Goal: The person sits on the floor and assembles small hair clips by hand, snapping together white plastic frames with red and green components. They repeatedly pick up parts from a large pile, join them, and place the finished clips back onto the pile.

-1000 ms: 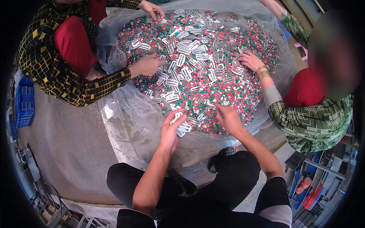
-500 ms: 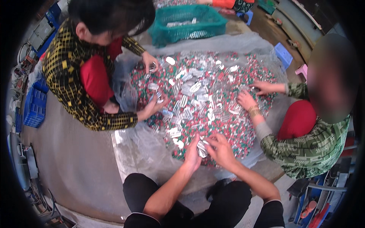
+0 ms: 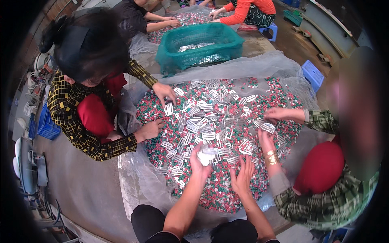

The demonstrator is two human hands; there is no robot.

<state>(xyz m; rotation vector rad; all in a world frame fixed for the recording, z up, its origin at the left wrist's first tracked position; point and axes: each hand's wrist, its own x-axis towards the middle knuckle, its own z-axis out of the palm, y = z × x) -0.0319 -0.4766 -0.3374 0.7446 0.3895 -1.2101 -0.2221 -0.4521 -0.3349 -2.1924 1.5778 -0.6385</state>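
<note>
My left hand [image 3: 198,167] is closed around a small stack of shiny whitish flat pieces [image 3: 207,156] and holds it above the pile. To its right, my right hand [image 3: 242,178] has its fingers spread, with the fingertips pointing at a cluster of slotted silvery pieces [image 3: 246,146]. I see nothing in that hand. Beneath both lies a broad heap of small red, green and white pellets [image 3: 219,196]. Many more slotted flat pieces [image 3: 192,126] are scattered over its middle.
A sheer mesh sheet [image 3: 152,184] lies under the heap. Beyond it stands a green basket [image 3: 198,56] holding similar pieces. One co-worker's hand [image 3: 150,130] works at the left; another's hand [image 3: 265,139], holding pieces, is close by my right hand. More people sit at a farther heap.
My hands have moved apart and forward; the right has left the left hand's pieces and reached over the heap. The view has tilted up. The right co-worker now lifts a stack.
</note>
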